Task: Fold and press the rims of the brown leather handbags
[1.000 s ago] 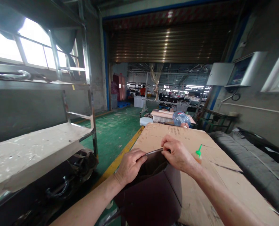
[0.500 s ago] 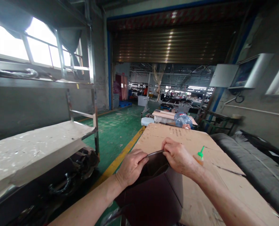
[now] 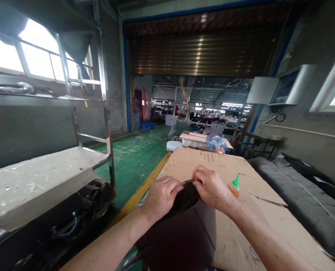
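Cardboard-topped table (image 3: 212, 162) | dark leather piece (image 3: 184, 195), possibly a bag edge, is gripped by left hand (image 3: 160, 197) and right hand (image 3: 211, 188) | glue bottle (image 3: 234, 187) is stood beside.

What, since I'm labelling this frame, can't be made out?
Head view:
The dark brown piece: lower part cut off by the bottom edge; top rim partly under the left hand and right hand.
The green-capped bottle: body partly behind the right hand.
The writing on the cardboard: too small to read.
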The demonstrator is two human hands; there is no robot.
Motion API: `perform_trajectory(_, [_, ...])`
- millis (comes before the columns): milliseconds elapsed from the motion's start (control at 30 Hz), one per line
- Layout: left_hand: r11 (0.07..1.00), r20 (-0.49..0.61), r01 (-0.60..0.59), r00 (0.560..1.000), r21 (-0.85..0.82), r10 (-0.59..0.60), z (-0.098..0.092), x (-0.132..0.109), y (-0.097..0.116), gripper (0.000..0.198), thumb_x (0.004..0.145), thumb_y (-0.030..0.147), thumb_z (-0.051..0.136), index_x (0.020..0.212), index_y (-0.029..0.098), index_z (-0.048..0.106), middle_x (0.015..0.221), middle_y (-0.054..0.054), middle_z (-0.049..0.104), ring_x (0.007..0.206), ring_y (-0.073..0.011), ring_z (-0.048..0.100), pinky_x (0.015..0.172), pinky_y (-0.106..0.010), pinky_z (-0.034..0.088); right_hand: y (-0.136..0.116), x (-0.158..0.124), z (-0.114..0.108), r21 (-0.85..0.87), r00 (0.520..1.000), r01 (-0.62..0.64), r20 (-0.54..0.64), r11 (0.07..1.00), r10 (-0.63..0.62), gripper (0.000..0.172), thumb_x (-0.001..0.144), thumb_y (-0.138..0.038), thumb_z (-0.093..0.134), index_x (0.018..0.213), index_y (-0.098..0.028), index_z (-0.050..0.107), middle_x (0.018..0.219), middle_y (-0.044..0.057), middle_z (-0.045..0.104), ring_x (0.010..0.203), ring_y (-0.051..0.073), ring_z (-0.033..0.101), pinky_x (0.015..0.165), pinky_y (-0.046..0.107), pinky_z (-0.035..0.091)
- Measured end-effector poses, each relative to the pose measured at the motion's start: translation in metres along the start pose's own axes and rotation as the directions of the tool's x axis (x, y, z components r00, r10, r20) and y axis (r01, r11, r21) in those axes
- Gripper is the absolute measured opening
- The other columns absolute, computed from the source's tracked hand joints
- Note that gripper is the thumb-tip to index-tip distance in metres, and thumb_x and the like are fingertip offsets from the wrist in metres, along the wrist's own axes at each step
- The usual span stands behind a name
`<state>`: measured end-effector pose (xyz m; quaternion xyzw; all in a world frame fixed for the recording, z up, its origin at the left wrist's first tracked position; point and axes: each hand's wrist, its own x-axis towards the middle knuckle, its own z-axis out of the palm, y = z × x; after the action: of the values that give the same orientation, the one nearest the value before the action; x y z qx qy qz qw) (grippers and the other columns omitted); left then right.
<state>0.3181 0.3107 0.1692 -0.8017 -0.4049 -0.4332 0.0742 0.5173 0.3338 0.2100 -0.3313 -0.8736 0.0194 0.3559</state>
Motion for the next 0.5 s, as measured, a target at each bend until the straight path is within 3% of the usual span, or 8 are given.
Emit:
perform_trajectory(133, [1.0,0.017,-0.013,1.0,0.019,0.013,-0.001,0.004,-0.004,0.021,0.091,0.026,0.055,0.074,0.017,0.064,0.071,-0.001,0.066,0.069,-0.0142,0.061,0.065,-0.026,0.041,0.001,0.0,0.0,0.022,1.0,-0.007,-0.005,1.0,0.007,0.021,0.074,0.002,0.054,0.069,-0.018,0.047,0.082,0.0,0.054,0.073,0.014,0.053,0.069,0.026,0.041])
perform_trajectory(333, [0.991,0.216,-0.062,0.976,0.117,0.036,-0.008,0.021,0.003,0.018,0.092,0.03,0.053,0.084,0.019,0.064,0.081,-0.001,0.069,0.078,-0.0165,0.064,0.069,-0.026,0.043,0.007,0.001,0.0,0.033,0.999,-0.033,-0.041,0.999,0.034,0.023,0.072,0.003,0.055,0.066,-0.018,0.047,0.079,0.0,0.054,0.071,0.014,0.052,0.067,0.025,0.04])
perform_trajectory(500, [0.991,0.212,-0.039,0.977,0.125,0.012,0.0,0.028,0.011,0.021,0.093,0.032,0.052,0.081,0.019,0.064,0.081,-0.001,0.07,0.077,-0.0163,0.066,0.067,-0.026,0.043,0.009,0.001,-0.001,0.043,0.998,-0.038,-0.043,0.998,0.04,0.023,0.072,0.003,0.054,0.065,-0.018,0.048,0.079,0.0,0.054,0.07,0.014,0.052,0.065,0.025,0.039])
